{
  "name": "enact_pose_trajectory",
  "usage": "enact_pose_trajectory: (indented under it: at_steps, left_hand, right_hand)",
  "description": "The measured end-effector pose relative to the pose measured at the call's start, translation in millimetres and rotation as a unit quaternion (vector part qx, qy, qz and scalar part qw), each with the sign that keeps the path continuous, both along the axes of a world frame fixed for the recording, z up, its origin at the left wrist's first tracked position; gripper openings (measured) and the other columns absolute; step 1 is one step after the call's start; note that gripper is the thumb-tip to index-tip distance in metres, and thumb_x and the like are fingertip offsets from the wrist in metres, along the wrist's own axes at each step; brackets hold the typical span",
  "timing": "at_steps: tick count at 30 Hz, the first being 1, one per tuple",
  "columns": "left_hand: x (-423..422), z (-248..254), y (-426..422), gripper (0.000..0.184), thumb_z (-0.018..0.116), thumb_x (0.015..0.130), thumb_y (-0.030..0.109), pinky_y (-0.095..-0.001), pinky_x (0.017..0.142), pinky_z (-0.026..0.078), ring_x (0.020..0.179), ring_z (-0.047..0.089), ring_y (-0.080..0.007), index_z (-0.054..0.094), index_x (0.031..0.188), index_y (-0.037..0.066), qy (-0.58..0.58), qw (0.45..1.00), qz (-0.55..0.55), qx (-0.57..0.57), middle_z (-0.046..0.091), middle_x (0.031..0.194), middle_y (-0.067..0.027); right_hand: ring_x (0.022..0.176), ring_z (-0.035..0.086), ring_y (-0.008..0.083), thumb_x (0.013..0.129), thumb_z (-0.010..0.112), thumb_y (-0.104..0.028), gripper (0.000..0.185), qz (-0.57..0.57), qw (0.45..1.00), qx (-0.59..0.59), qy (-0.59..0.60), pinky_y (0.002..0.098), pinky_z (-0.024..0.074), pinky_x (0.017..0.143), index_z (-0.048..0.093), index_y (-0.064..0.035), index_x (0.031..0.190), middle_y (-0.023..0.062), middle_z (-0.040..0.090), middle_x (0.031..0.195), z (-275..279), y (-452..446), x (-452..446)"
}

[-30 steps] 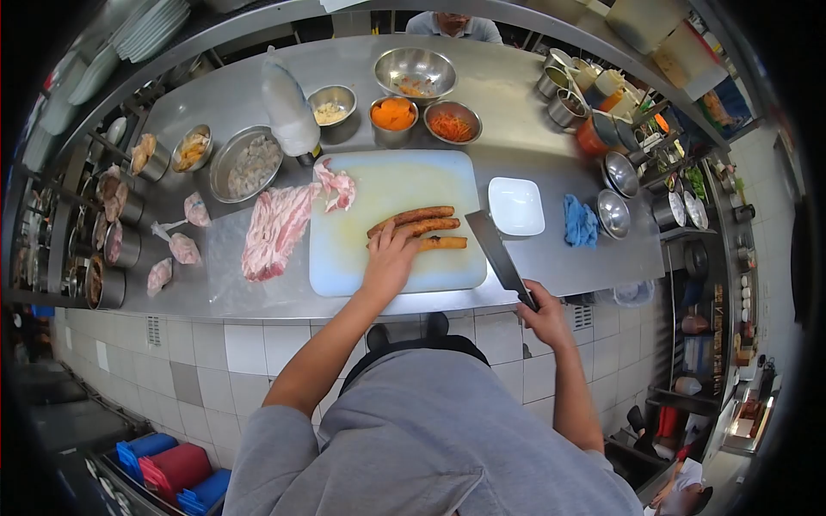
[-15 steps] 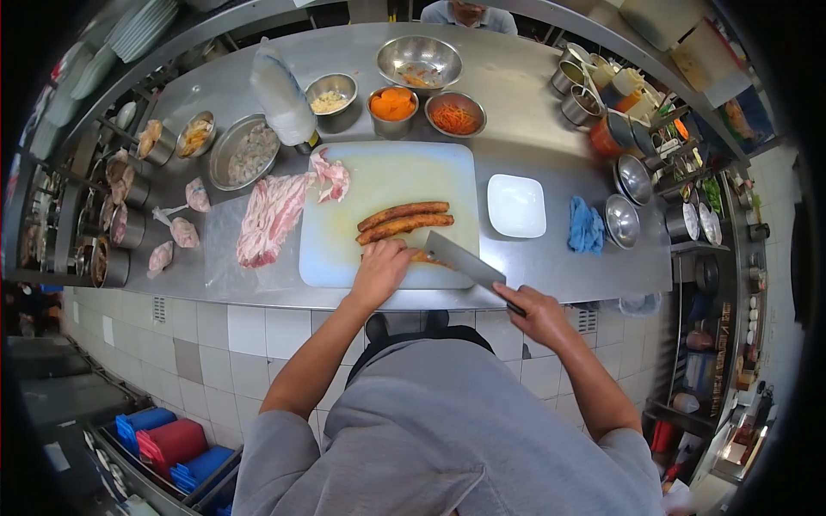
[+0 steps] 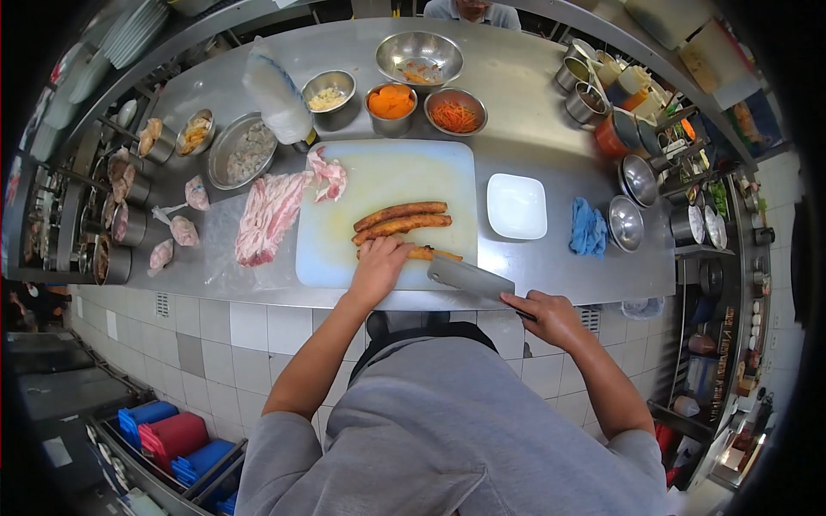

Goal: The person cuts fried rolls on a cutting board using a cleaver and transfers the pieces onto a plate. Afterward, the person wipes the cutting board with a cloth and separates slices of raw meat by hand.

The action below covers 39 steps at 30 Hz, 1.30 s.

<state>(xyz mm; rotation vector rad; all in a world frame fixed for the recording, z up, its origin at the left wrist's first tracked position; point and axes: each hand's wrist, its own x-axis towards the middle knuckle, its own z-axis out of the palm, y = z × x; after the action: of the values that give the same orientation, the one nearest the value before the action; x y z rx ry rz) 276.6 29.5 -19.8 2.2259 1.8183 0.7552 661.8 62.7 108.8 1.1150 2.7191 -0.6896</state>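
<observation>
On the white cutting board (image 3: 327, 249) lie two long browned rolls (image 3: 400, 226) side by side. My left hand (image 3: 380, 262) presses on a third roll (image 3: 426, 253) nearer the board's front edge, its fingers covering the roll's left part. The handle of a cleaver (image 3: 471, 277) is gripped in my right hand (image 3: 544, 316). Its blade lies at the right end of the third roll, on the near side; whether they touch is unclear. Pink raw meat strips (image 3: 271, 217) sit on a plastic sheet, and a smaller piece (image 3: 328, 176) rests on the board's left corner.
A white square dish (image 3: 516, 206) and a blue cloth (image 3: 588, 228) are to the right. Metal bowls of carrot (image 3: 453, 118) and other food stand behind the board, beside a bagged bottle (image 3: 274, 90). Another person (image 3: 471, 12) is across the table.
My left hand has moved from the upper rolls to the nearest one. My right hand has brought the cleaver from beside the dish to that roll's right end, with the blade turned leftward.
</observation>
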Motion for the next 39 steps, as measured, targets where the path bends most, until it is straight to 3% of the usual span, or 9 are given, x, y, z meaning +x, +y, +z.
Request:
enact_pose_trajectory:
  at_steps: [3,15,20,24,30,33,35,39]
  left_hand:
    - [0,1,0,0.03,0.07,0.094,0.012,-0.0417,0.094,0.04,0.111,0.059,-0.0257,0.074,0.124,0.013,0.003,1.0,-0.003,-0.008,0.066,0.115,-0.0042]
    - [2,2,-2,0.032,0.07,0.093,0.01,-0.0419,0.096,0.039,0.115,0.058,-0.0268,0.073,0.125,0.012,-0.004,1.0,0.004,-0.012,0.064,0.118,-0.0061]
    - [2,5,-2,0.032,0.071,0.093,0.009,-0.0421,0.097,0.039,0.115,0.058,-0.0269,0.073,0.124,0.011,-0.017,1.0,0.004,-0.019,0.064,0.12,-0.0066]
    - [3,10,0,0.03,0.073,0.092,0.012,-0.0422,0.097,0.04,0.115,0.059,-0.0269,0.074,0.122,0.011,-0.02,1.0,0.003,-0.019,0.065,0.118,-0.0068]
    - [20,22,20,0.032,0.076,0.092,0.025,-0.0429,0.092,0.041,0.115,0.058,-0.0269,0.075,0.12,0.011,-0.013,0.999,0.014,-0.051,0.065,0.114,-0.0068]
    - [38,34,30,0.034,0.076,0.093,0.032,-0.0441,0.09,0.041,0.113,0.058,-0.0278,0.076,0.12,0.012,0.073,0.985,0.045,-0.149,0.064,0.111,-0.0074]
    - [48,38,31,0.035,0.075,0.093,0.036,-0.0452,0.09,0.041,0.111,0.058,-0.0289,0.077,0.119,0.013,0.04,0.996,0.019,-0.081,0.064,0.108,-0.0083]
    - [38,39,36,0.033,0.076,0.092,0.034,-0.0461,0.091,0.041,0.112,0.057,-0.0289,0.077,0.118,0.013,-0.056,0.995,-0.047,-0.075,0.064,0.108,-0.0088]
  right_hand:
    - [0.07,0.065,0.0273,0.081,0.078,-0.008,0.077,0.013,1.0,0.007,0.001,0.0412,0.0561,0.067,0.059,-0.0376,0.15,0.0061,0.061,0.082,3,10,-3]
    - [0.077,0.068,0.0303,0.088,0.073,-0.011,0.071,0.041,0.998,-0.039,-0.034,0.0424,0.0571,0.071,0.056,-0.037,0.152,0.0089,0.066,0.09,3,39,-6]
    - [0.096,0.072,0.0346,0.093,0.068,-0.012,0.065,-0.043,0.989,-0.121,0.072,0.0434,0.0574,0.085,0.054,-0.0279,0.155,0.0155,0.074,0.11,-14,39,-15]
    - [0.097,0.072,0.0351,0.094,0.069,-0.012,0.063,-0.107,0.972,-0.196,0.067,0.0419,0.0565,0.088,0.055,-0.0249,0.155,0.0183,0.074,0.114,-2,35,-15]
    - [0.093,0.073,0.0326,0.093,0.071,-0.011,0.062,-0.164,0.96,-0.202,0.105,0.0385,0.0558,0.089,0.058,-0.0215,0.152,0.0206,0.075,0.115,-8,22,-1]
    - [0.096,0.074,0.0288,0.092,0.072,-0.008,0.06,-0.212,0.941,-0.227,0.137,0.0369,0.0559,0.091,0.06,-0.0193,0.15,0.0193,0.075,0.12,-8,13,2]
    - [0.096,0.073,0.025,0.092,0.072,-0.006,0.059,-0.234,0.931,-0.231,0.159,0.0349,0.0554,0.092,0.061,-0.0174,0.149,0.0172,0.076,0.121,-6,7,5]
    - [0.091,0.069,0.0186,0.093,0.072,-0.005,0.059,-0.266,0.92,-0.222,0.18,0.032,0.0549,0.09,0.061,-0.0167,0.149,0.0147,0.076,0.117,-13,-2,20]
